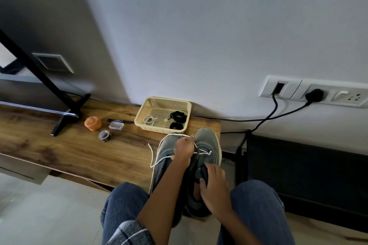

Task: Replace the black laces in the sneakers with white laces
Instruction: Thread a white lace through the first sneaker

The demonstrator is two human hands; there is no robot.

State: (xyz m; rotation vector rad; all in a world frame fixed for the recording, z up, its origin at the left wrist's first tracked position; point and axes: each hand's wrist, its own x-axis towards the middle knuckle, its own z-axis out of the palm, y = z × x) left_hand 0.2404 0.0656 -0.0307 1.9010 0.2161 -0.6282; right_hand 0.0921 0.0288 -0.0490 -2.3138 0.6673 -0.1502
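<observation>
Two grey sneakers stand side by side at the near right end of the wooden bench. The left sneaker point(166, 148) is partly hidden by my arm. The right sneaker point(209, 141) has a white lace point(205, 152) threaded across its lower eyelets. My left hand point(184, 150) pinches the white lace above the shoes, and the lace's loose length point(152, 155) trails down to the left. My right hand point(214, 187) grips the right sneaker's tongue and collar. A beige basket point(143, 114) behind the shoes holds a coiled white lace point(149, 120) and two black lace bundles point(177, 116).
On the bench point(79, 145) lie an orange round container point(93, 123), a black pen point(119, 120), a small clear box point(116, 125) and a tape roll point(105, 135). A black TV stand leg point(63, 123) rests at left. Cables point(258, 119) run from a wall socket point(314, 94) at right.
</observation>
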